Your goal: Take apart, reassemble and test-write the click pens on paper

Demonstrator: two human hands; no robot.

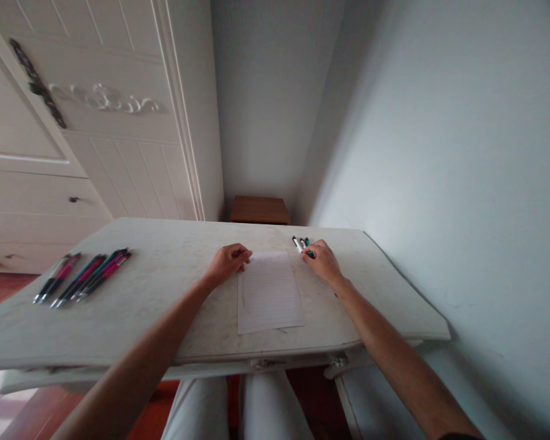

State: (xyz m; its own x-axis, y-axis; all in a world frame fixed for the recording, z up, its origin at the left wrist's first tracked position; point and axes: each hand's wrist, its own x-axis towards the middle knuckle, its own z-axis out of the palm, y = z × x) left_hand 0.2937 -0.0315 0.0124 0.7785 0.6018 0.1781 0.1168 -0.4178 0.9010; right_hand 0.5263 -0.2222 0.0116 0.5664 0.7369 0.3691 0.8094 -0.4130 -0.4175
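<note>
A lined sheet of paper (270, 296) lies on the white table in front of me. At its upper left corner is my left hand (228, 263), its fingers curled together; whether anything small is in them I cannot make out. Just right of the sheet, my right hand (323, 263) has its thumb and fingers closed over the near ends of a few pens (297, 243). One of these pens has a white barrel, and another shows teal. My fingers partly hide them.
Several pens with pink, blue, green and black barrels (91, 278) lie in a row at the table's left. The white table (174, 244) meets a wall (462, 153) on the right. A white cabinet (132, 134) stands behind left, a brown wooden stand (260, 209) beyond the far edge.
</note>
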